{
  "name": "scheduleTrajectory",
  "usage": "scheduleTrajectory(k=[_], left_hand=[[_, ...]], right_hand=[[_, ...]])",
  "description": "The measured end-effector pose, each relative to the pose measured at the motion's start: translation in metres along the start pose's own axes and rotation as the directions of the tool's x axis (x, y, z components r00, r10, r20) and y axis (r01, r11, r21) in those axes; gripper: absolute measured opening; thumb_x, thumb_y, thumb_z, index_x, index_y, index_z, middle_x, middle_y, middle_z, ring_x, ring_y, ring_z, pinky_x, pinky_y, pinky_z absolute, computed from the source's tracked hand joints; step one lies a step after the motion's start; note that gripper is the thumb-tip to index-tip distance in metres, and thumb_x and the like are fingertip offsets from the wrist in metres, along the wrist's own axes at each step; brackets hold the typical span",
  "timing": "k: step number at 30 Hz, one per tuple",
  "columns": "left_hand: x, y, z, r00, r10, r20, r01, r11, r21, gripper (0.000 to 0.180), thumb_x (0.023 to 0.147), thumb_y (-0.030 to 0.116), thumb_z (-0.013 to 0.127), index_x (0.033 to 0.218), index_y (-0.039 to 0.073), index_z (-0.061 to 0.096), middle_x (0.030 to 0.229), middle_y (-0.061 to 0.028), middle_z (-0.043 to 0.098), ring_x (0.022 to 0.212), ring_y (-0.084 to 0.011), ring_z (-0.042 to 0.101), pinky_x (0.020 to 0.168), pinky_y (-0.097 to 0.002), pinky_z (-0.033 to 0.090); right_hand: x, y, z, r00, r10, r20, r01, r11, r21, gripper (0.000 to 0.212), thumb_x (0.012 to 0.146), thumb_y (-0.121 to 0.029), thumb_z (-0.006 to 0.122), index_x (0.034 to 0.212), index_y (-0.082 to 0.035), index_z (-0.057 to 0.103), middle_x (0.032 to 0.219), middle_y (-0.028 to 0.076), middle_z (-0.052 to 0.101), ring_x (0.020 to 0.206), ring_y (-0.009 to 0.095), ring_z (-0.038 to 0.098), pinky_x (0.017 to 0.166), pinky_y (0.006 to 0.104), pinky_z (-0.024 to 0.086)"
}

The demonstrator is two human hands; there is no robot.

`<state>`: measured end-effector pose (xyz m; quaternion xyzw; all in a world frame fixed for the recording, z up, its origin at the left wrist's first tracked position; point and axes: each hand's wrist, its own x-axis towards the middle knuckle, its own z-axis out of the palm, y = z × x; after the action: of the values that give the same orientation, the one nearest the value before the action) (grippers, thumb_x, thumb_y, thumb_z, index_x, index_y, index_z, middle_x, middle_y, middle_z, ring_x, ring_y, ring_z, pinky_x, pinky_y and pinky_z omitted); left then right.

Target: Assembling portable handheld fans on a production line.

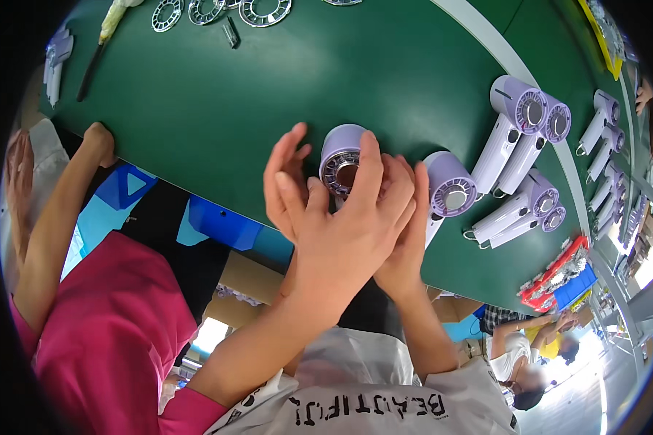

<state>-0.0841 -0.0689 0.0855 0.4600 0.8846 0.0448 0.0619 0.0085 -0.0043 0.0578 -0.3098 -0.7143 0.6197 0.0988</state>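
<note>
A lilac handheld fan point(343, 139) is in front of me, its round head with a ring-shaped grille showing; its lower part is hidden by hands. My left hand point(283, 185) curves at its left side, fingers apart. My right hand point(408, 250) is to the right, partly covered, so its grip is hidden. A co-worker's hand point(352, 232), on an arm from a pink sleeve at lower left, reaches across over my hands, one finger at the fan's head. Just right of my right hand lies another lilac fan point(451, 185).
Several lilac fans point(519, 109) lie on the green table point(218, 109) at right. Silver rings point(265, 11) and a dark-tipped tool point(98, 54) lie at the far side. A red tray point(559, 275) of parts stands right. The pink-clad co-worker point(116, 312) is close at left.
</note>
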Motion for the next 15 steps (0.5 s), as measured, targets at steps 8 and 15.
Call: scheduleTrajectory(k=[8, 15], left_hand=[[-0.009, -0.007, -0.021, 0.934, 0.352, -0.057, -0.288, 0.839, 0.462, 0.018, 0.077, 0.012, 0.066, 0.092, 0.021, 0.070, 0.130, -0.0003, 0.061, 0.100, -0.0306, 0.061, 0.091, -0.0628, 0.052], [-0.001, 0.005, -0.008, 0.957, 0.209, -0.199, -0.155, 0.954, 0.257, 0.016, 0.081, 0.008, 0.067, 0.095, 0.014, 0.071, 0.117, -0.0023, 0.062, 0.101, -0.0238, 0.058, 0.089, -0.0578, 0.051]], right_hand=[[-0.093, 0.033, -0.040, 0.991, -0.063, -0.122, 0.069, 0.996, 0.052, 0.068, 0.086, 0.009, 0.066, 0.148, 0.004, 0.037, 0.129, 0.023, 0.055, 0.116, 0.031, 0.062, 0.097, 0.0427, 0.053], [-0.085, 0.051, -0.093, 0.960, -0.141, -0.241, 0.098, 0.978, -0.182, 0.042, 0.099, -0.003, 0.058, 0.140, 0.003, 0.047, 0.113, 0.013, 0.059, 0.090, 0.018, 0.060, 0.079, 0.0317, 0.051]])
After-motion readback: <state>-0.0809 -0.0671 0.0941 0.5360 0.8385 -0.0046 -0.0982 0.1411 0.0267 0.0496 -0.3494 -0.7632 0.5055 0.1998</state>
